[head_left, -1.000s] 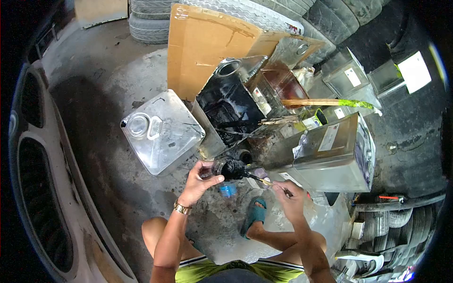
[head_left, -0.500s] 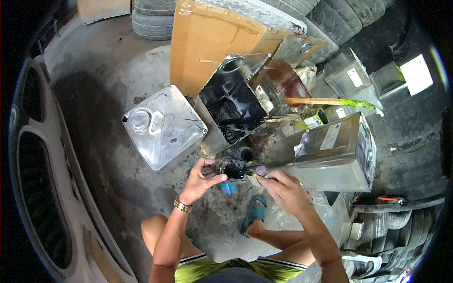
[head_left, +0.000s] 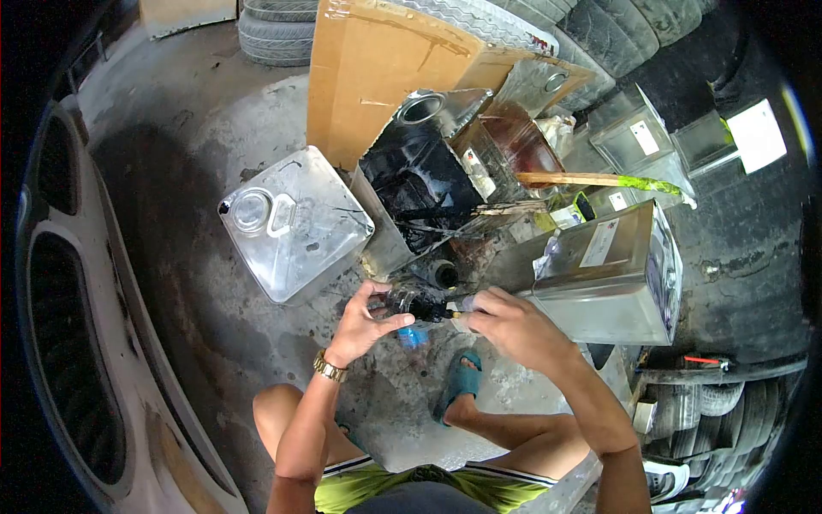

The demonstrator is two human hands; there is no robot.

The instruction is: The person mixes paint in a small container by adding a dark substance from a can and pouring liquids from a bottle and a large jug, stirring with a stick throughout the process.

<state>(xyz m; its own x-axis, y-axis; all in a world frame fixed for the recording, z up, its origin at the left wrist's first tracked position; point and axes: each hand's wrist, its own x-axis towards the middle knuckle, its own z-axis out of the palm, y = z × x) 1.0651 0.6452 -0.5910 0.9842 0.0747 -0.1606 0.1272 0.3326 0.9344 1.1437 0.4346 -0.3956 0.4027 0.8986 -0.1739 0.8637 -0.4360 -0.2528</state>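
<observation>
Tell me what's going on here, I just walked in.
A person's left hand holds a clear jar smeared with black, while the right hand pinches a thin tool, perhaps a brush, at the jar's black end. How far the tool reaches inside can't be made out. Just beyond the hands stands an open tin, black inside, with a capped tin to its left.

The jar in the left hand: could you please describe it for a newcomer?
Find the large, black-lined open tin. Below it in view, the left hand holds a small jar. Unlike the dark container nearby, this one is held and partly see-through.
</observation>
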